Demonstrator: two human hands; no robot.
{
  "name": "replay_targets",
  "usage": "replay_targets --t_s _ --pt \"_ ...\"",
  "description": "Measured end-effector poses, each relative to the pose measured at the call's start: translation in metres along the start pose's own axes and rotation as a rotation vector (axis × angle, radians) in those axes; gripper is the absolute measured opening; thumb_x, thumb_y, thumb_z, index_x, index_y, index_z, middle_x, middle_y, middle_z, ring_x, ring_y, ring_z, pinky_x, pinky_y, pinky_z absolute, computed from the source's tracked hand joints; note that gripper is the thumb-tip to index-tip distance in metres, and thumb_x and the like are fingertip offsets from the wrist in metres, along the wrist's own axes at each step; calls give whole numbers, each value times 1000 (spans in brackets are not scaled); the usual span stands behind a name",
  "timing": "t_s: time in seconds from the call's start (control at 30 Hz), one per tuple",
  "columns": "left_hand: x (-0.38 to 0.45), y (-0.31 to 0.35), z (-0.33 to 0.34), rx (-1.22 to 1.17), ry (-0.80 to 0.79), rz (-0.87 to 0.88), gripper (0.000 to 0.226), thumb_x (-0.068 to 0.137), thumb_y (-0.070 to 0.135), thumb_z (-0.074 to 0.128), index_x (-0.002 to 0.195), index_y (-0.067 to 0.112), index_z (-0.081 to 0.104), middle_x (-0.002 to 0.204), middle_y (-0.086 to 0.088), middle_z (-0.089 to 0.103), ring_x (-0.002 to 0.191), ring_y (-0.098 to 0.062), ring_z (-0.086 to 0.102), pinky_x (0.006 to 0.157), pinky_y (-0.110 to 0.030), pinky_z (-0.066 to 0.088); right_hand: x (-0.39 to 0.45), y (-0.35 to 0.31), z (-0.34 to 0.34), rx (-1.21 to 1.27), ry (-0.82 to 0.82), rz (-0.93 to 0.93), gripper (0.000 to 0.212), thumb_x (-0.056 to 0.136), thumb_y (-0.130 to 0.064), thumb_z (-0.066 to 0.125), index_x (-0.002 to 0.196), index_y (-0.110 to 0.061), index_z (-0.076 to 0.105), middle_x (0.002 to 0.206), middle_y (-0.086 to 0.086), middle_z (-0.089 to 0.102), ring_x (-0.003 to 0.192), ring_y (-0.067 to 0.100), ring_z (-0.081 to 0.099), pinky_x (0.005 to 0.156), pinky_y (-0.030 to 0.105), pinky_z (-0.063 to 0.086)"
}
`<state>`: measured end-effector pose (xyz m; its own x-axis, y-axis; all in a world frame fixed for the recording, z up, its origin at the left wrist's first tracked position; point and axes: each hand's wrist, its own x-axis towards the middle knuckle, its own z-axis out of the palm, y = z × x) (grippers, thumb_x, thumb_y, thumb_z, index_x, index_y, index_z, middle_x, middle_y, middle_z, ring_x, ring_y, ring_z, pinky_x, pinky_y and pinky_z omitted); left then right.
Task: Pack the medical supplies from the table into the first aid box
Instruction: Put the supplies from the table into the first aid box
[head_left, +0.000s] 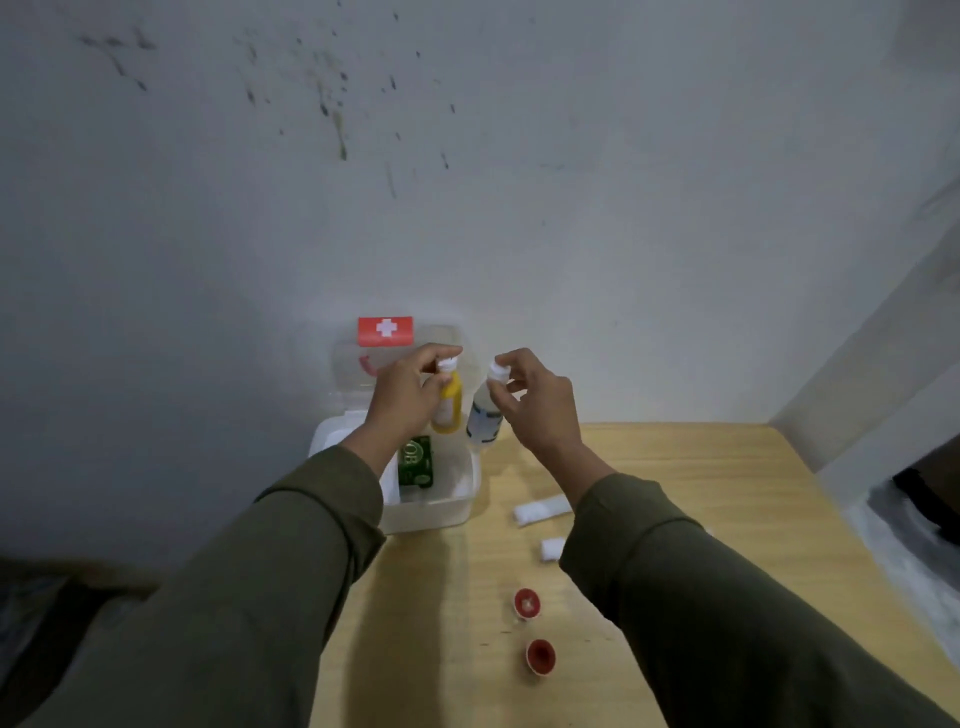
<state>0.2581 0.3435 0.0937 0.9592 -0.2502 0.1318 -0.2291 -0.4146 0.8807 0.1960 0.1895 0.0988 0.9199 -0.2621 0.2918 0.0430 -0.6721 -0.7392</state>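
— What sits farthest left?
— The first aid box (441, 512), lid up against the wall, a green packet (416, 462) inside. Above it the left hand (402, 397) pinches the white cap of a yellow bottle (450, 408), fingers closed round it.
— And to the right?
— The right hand (540, 397) grips the cap of a clear bottle (484, 415), held just past the box's right rim. White gauze rolls (540, 508) and two red cups (527, 604) lie on the table (727, 493).

Pretty dim in here. The far wall (519, 182) is plain grey-white with dark scuffs and splatter marks up top. A light wooden table (701, 493) sits against it, tucked into the right-hand corner.
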Motion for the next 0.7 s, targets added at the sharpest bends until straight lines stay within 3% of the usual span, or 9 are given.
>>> replay_targets --t_s 0.5,0.7 --pt "9 -43 3 -9 -130 -55 34 91 4 55 117 25 63 125 -3 62 116 -21 56 99 -29 45 -4 6 49 -99 -103 4 22 84 -22 66 102 -14 58 92 8 70 84 20 67 72 32 53" --pt "12 -56 8 -6 -183 -91 32 91 3 54 113 24 64 122 -4 63 112 -21 57 92 -26 44 -7 15 56 -143 -144 -47 26 83 -21 65 107 -15 58 90 8 71 86 21 68 70 26 48"
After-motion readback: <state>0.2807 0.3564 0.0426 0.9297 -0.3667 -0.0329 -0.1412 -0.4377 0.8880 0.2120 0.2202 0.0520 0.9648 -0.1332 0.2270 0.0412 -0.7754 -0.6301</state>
